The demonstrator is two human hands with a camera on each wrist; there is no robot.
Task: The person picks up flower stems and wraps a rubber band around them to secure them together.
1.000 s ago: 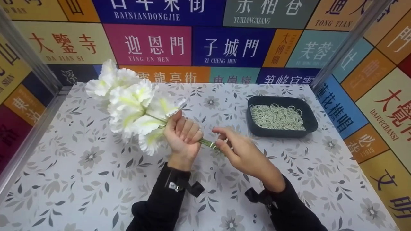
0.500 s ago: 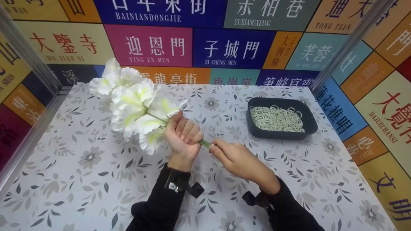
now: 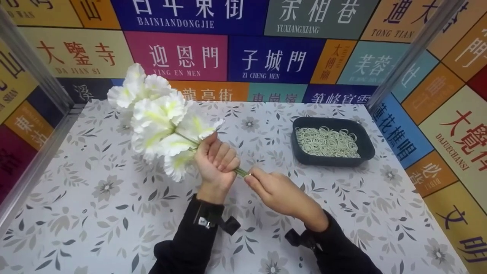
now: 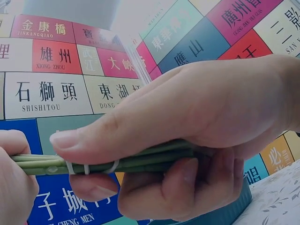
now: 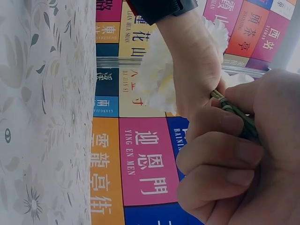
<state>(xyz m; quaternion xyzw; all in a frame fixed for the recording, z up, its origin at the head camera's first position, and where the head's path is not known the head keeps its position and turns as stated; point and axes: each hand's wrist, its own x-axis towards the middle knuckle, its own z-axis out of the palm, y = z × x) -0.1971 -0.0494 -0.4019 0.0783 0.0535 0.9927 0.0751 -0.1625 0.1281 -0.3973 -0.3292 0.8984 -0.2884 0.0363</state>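
The left hand (image 3: 217, 160) grips the white flower bunch (image 3: 159, 121) by its stems above the worktop (image 3: 95, 198); the right hand (image 3: 274, 190) pinches the banded stem ends (image 4: 89, 166). A loose wrap could unwind.

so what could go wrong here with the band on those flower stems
The rubber band sits near the cut ends of the stems, so it might slide off. The right hand pinches those ends close to the left hand; a hard pull could snap the band or tug a stem loose.
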